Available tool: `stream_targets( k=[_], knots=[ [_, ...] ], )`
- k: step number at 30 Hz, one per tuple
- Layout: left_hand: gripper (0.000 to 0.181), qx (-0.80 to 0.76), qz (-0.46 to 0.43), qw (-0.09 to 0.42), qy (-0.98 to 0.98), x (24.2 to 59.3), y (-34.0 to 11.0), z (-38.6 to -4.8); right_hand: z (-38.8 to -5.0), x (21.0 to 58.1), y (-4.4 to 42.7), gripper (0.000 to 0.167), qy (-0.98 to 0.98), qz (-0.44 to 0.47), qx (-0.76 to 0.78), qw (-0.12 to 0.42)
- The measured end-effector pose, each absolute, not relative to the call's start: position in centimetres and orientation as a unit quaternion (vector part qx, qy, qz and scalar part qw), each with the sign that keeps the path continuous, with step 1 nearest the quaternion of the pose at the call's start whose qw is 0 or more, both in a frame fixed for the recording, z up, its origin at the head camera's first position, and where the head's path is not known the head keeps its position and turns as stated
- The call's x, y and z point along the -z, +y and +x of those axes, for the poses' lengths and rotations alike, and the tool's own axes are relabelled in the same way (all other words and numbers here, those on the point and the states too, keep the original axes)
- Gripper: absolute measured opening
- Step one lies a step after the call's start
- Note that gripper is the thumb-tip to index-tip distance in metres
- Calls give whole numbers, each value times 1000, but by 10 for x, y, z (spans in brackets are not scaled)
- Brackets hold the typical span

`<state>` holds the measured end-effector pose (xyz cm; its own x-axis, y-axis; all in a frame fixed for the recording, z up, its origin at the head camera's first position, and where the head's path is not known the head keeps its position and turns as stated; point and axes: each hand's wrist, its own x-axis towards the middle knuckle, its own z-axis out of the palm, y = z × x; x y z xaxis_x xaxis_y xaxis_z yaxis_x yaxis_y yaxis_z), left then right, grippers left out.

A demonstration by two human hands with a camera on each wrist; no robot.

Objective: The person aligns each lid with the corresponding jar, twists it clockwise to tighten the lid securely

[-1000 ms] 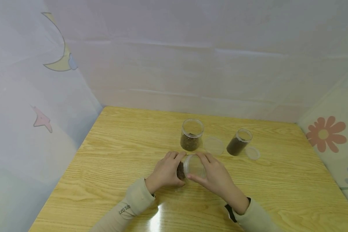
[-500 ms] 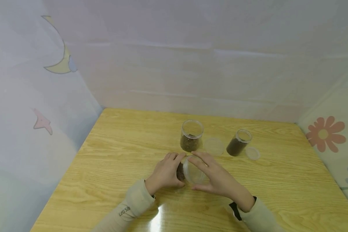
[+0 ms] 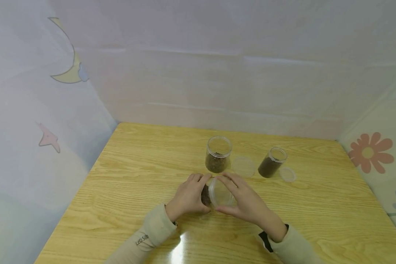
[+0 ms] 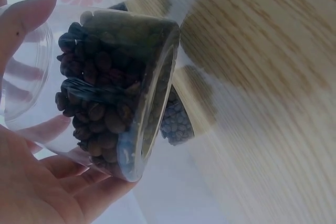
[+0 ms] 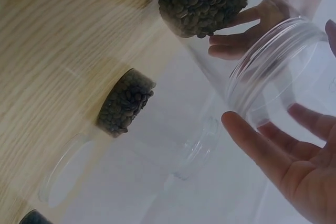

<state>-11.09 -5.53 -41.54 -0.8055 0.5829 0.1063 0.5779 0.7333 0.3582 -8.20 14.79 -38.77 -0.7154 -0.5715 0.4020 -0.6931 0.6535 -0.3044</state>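
My left hand (image 3: pixel 189 194) grips a clear screw-top jar (image 3: pixel 206 195), fingers on one side and thumb on the other. Dark brown beans that look like coffee beans (image 4: pixel 100 87) fill its lower part, seen in the left wrist view. A clear lid (image 3: pixel 222 192) sits on the jar's mouth. My right hand (image 3: pixel 247 200) holds that lid by its rim, thumb on the near side and fingers on the far side. In the right wrist view, a fingertip (image 5: pixel 231 121) is at the ridged rim (image 5: pixel 268 59).
Behind the hands stands an uncapped jar (image 3: pixel 217 156) part-filled with dark beans. A narrower uncapped jar (image 3: pixel 271 163) with dark contents is at the right. Two loose clear lids, a larger one (image 3: pixel 243 167) and a smaller one (image 3: pixel 288 174), lie flat on the wooden table (image 3: pixel 145 157).
My right hand loosened and shifted around the lid, its thumb moving off the rim toward the near side, then closed in on it again. The left hand and jar stayed in place.
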Motion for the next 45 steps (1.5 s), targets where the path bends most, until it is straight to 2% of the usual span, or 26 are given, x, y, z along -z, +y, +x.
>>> stream_targets(
  k=[10,16,23,31,40,45],
  knots=[
    [93,-199,304,5,932,416,-55,-110,-77,384,137,77,-933,257,-218,128],
    [93,-198,301,11,933,417,-54,-111,-76,383,133,75,-939,233,-216,135],
    [93,-201,302,6,932,417,-54,-111,-76,382,134,84,-948,215,-201,119],
    [96,-196,303,12,932,416,-55,-110,-78,379,144,85,-924,297,-226,87],
    [96,-191,306,13,933,415,-55,-111,-83,378,151,83,-883,391,-242,94],
    [95,-192,307,12,932,414,-56,-110,-85,379,151,85,-874,412,-238,100]
  ],
)
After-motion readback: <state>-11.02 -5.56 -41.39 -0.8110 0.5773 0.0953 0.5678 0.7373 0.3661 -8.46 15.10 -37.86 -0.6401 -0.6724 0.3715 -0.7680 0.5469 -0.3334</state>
